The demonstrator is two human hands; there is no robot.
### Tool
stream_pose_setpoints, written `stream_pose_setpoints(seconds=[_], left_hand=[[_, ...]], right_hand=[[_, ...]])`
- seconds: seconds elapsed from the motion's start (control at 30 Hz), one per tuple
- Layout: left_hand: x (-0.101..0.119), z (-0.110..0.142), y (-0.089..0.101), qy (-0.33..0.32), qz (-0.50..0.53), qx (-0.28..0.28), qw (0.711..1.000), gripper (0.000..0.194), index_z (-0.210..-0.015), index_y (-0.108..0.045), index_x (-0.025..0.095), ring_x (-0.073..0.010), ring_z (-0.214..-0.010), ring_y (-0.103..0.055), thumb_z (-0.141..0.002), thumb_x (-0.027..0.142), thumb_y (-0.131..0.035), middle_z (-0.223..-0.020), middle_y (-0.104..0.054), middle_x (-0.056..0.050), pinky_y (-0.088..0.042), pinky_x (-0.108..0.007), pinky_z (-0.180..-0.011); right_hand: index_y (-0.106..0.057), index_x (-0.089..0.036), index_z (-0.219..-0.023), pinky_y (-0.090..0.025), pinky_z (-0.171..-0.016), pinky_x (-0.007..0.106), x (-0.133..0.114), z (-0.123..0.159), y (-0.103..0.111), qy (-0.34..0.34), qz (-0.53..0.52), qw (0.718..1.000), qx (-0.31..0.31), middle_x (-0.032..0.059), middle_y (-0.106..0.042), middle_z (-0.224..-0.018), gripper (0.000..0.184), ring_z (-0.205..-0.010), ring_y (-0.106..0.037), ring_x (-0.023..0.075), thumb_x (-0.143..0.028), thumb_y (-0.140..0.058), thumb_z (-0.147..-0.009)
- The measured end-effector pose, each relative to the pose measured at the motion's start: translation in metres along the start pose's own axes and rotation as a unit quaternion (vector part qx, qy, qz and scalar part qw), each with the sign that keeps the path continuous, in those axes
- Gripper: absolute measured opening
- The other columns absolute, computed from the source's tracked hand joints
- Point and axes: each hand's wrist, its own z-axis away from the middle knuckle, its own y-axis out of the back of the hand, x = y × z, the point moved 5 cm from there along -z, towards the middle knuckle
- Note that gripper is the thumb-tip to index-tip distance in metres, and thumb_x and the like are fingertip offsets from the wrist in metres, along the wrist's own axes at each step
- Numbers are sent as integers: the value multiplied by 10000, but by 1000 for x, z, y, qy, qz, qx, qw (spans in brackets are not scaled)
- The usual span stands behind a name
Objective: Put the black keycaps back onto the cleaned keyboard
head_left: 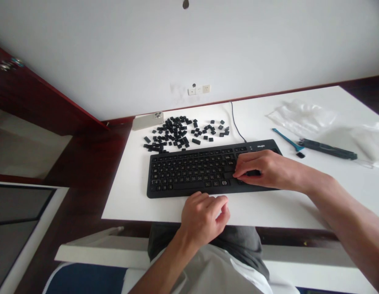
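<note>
A black keyboard (189, 185) lies across the white desk, tilted slightly up to the right. My right hand (262, 169) reaches over its right part, with thumb and fingers pinched together low at the keys left of the number pad. What is between those fingertips, if anything, is hidden. My left hand (204, 216) rests at the keyboard's front edge, below the space bar, with its fingers curled in. Nothing shows in it, but its palm side is out of sight. Behind the keyboard, many loose black keycaps (175, 130) lie in a scattered heap.
A phone (148, 121) lies at the desk's back left. The keyboard's cable (235, 122) runs to the wall. At right are a blue-handled brush (287, 139), a dark elongated packet (328, 149) and crumpled clear plastic (302, 116). Wall sockets (199, 90) sit above the desk (128, 204).
</note>
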Motion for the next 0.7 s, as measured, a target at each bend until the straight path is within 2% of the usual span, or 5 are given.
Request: stream_pose_setpoints(seconds=[0.17, 0.27, 0.4, 0.5, 0.7], left_hand=[[-3, -2, 5, 28, -16, 6, 999, 121, -980, -761, 225, -194, -761, -623, -955, 170, -657, -766, -704, -15, -473, -373, -713], [-3, -5, 8, 44, -20, 8, 999, 261, -1198, -768, 240, -239, -1022, -666, -953, 203, -684, -1083, -788, -53, -535, -413, -918], [-1, -11, 3, 50, -43, -46, 997, 500, -1449, -668, 234, -318, -1357, -568, -950, 228, -691, -1498, -681, -64, -479, -516, -1166], [0, -16, -2, 46, -55, -61, 996, 569, -1498, -631, 217, -341, -1406, -532, -933, 224, -705, -1530, -661, -69, -427, -568, -1234], [4, -20, -9, 30, -57, -62, 996, 566, -1518, -622, 203, -332, -1338, -567, -957, 227, -692, -1509, -681, -75, -476, -546, -1165]], right_hand=[[-853, -243, -960, -597, -743, 284, 1, -1, -1, 10, 2, 1000, 4, 66, -792, -1009, 197, -845, -776, 188, -228, -660, -999], [-853, -242, -951, -595, -753, 286, 1, -1, 0, 13, 11, 1000, 9, 71, -789, -1016, 195, -853, -777, 190, -230, -664, -995], [-847, -224, -956, -583, -752, 277, -2, -2, 0, 7, 8, 1000, 8, 73, -783, -988, 196, -848, -767, 183, -212, -656, -998], [-846, -219, -955, -577, -763, 274, -3, -2, 1, 5, -1, 1000, 11, 71, -779, -975, 177, -847, -759, 180, -202, -673, -987], [-847, -210, -981, -568, -775, 278, -2, -2, 1, -4, -6, 1000, 1, 70, -775, -976, 176, -858, -751, 180, -183, -673, -991]])
